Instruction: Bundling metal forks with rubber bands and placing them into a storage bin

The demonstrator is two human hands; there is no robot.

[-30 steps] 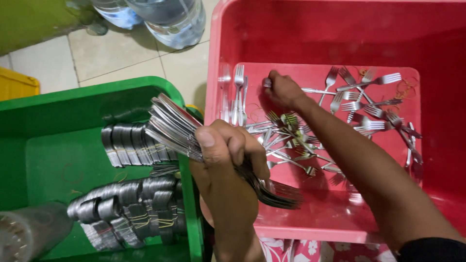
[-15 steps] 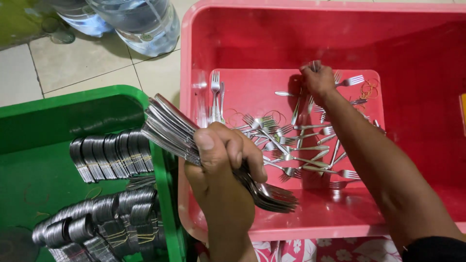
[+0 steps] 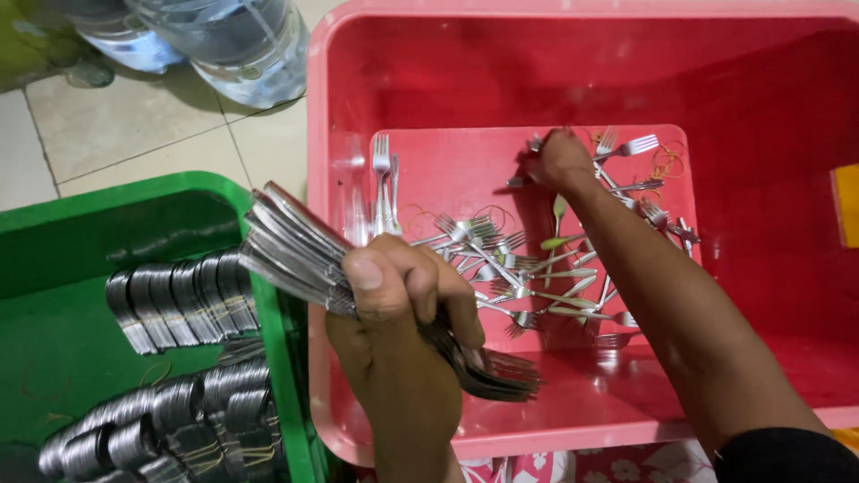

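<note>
My left hand grips a thick bundle of metal forks, handles up to the left and tines down to the right, held over the gap between the two tubs. My right hand reaches into the red tub and closes on a fork at the far side of the pile of loose forks lying on its floor. Yellow rubber bands lie among them.
A green tub at the left holds banded bundles of forks in rows. Large clear water bottles lie on the tiled floor at top left. A yellow object shows at the right edge.
My right hand moved from the near left of the fork pile to its far side. The view shifted right, so the green tub slid left. The bundle stays in my left hand.
</note>
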